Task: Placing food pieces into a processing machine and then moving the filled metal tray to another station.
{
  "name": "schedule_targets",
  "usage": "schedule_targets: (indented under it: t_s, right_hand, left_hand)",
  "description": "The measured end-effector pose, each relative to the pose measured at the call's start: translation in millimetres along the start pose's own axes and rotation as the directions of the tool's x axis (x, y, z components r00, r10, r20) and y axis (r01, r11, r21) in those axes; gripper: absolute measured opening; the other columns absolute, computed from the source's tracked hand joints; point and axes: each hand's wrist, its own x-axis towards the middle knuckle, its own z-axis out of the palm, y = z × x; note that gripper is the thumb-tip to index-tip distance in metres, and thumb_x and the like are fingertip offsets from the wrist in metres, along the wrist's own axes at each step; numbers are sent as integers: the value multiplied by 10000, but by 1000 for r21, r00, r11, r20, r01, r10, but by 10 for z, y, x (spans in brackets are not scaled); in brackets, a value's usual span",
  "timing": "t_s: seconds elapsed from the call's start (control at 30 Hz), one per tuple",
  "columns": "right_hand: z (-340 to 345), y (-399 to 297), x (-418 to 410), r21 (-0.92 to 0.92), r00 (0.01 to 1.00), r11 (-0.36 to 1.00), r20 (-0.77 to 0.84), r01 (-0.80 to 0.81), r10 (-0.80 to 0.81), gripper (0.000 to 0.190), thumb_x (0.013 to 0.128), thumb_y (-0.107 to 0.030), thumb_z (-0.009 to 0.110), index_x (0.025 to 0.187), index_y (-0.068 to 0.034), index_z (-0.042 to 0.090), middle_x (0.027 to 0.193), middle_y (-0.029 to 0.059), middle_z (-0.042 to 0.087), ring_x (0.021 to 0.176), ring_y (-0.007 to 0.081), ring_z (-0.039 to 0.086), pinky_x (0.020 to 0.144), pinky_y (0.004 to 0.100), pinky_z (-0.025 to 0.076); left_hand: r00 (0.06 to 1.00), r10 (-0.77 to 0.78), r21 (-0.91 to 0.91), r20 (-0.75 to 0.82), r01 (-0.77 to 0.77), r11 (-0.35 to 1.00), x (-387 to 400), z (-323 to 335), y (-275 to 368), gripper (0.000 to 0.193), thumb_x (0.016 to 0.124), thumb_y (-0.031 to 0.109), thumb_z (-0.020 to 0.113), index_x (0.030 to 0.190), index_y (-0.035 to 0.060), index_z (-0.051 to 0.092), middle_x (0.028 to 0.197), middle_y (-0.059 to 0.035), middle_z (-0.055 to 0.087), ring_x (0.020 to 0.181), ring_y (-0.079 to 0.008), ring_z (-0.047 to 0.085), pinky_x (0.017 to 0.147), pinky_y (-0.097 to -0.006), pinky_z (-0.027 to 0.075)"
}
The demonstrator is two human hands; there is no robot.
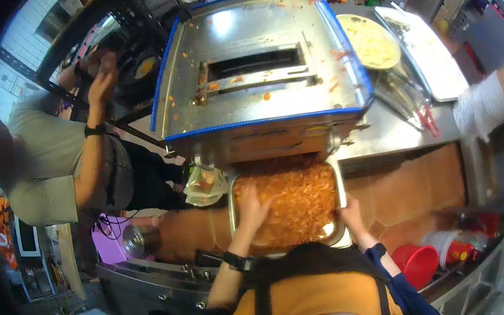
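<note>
A deep metal tray (340, 180) lies in front of me, filled with orange-brown shredded or chopped food (305, 198). Over the left part of that food is my left hand (252, 211), blurred, its thumb apart from the fingers. Whether it touches the food is hard to tell. My right hand (352, 215) grips the tray's right rim. The far end of the tray sits under the front of a stainless-steel machine (246, 109) with blue-edged sides and a slot in its top. Orange scraps dot the machine's top.
At left, a person (50, 148) stands beside a dark pan holding an egg (145, 68). A bowl of pale yellow food (370, 41), a white tray (426, 53) and red-handled tongs (427, 121) rest on the right counter. A red bucket (415, 265) stands low right.
</note>
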Motion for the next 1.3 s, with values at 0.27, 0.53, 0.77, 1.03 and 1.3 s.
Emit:
schedule_targets:
  t_s: [0.27,0.53,0.77,1.03,1.3]
  right_hand:
    - [-22,335,62,-17,998,998,19,-53,53,356,611,2,480,963,0,532,794,154,589,749,210,560,688,299,425]
    - [-3,371,42,66,998,997,-38,44,-41,297,578,59,529,873,25,533,704,77,567,598,142,518,544,270,432]
    - [-32,109,-5,23,998,998,9,-66,65,359,581,54,526,939,27,523,781,84,578,725,156,519,663,276,418]
    - [-12,139,1,11,1000,1000,-23,9,-9,335,618,1,474,950,-6,522,696,92,560,656,164,515,634,288,410]
    - [-20,169,-3,-82,999,996,-36,21,-24,276,625,-10,483,896,11,526,725,141,571,683,192,544,628,299,420]
  left_hand:
    - [968,-250,224,6,242,944,437,159,-36,427,771,339,467,927,-56,508,1007,-273,459,874,-381,470,757,-443,367]
    - [941,-300,167,155,274,947,709,352,-26,650,710,501,480,1100,-13,403,1154,-234,377,1005,-373,405,844,-422,326]
    - [922,-140,151,361,90,984,828,243,16,739,691,552,467,1225,74,287,1216,-186,338,1105,-330,332,900,-388,289]
    - [873,285,-154,396,-242,958,474,25,219,336,744,349,492,1041,196,529,1117,-92,478,1040,-260,429,899,-408,289]
    - [994,-73,-208,86,89,974,-196,-399,112,129,708,178,567,766,64,578,858,-113,552,884,-257,481,756,-324,377]
